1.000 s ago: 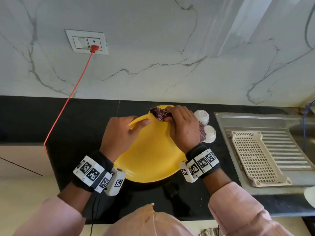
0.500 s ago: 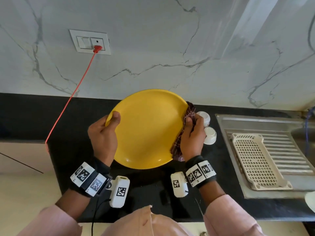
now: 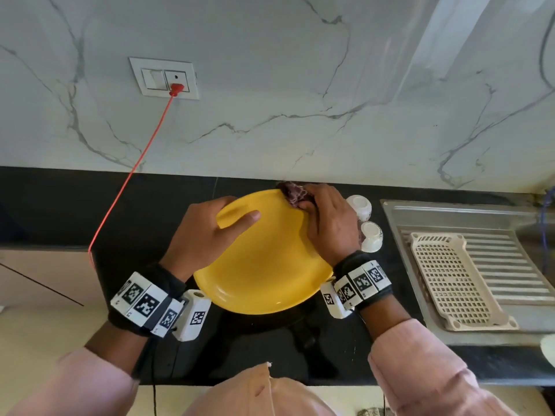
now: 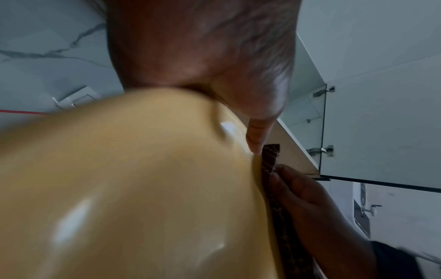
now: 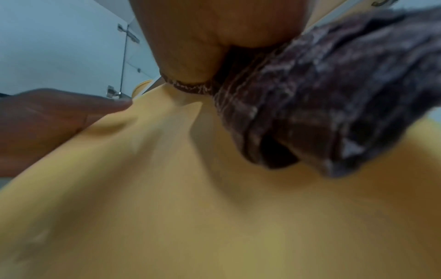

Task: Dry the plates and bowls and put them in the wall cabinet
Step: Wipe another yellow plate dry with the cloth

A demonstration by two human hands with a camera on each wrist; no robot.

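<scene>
**Yellow plate under the cloth, held above the counter**

1. Wall socket (image 3: 164,78) with a red cable (image 3: 132,169) running down to the black counter (image 3: 54,211). Not part of the job.

2. Left hand (image 3: 204,238). Grasps the left rim of the yellow plate (image 3: 267,265), thumb laid across the upper face, the other fingers hidden beneath. Judged to be the steadying grip, so that the plate does not swing under the wiping.

3. Yellow plate. Held in the air over the counter between both hands, its far edge raised, touching no surface. Wet-looking glints show in the left wrist view, so drying seems unfinished.

4. Dark patterned cloth (image 3: 292,193). Bunched at the plate's far rim and folded over the edge, probably to dry both faces there at once.

5. Right hand (image 3: 330,223). Fingers curled round the cloth, pinching it against the rim.

6. Two small white bowls (image 3: 365,223). Upside down on the counter just beside the right hand, apparently awaiting their turn.

7. Steel sink drainer (image 3: 420,211) with a beige perforated tray (image 3: 450,280) lying on it.

8. Wall cabinet (image 4: 381,132). Glass door seen in the left wrist view, above the hands; the plate's destination.
</scene>
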